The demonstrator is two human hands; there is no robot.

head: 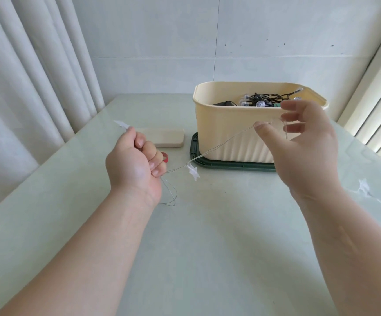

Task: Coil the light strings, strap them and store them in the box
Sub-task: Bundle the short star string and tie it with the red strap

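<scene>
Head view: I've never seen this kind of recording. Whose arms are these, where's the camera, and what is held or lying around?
No machine here: these are a person's bare arms, filmed by a wide-angle camera worn on the head, looking forward and down. The left hand grips loops of a thin wire light string with white stars; the right hand pinches the same wire further along. On the pale table stands a cream box on a dark green base, with a dark-corded light string inside. Left of it lie a flat beige block and a small red item, partly hidden by the left hand.
</scene>
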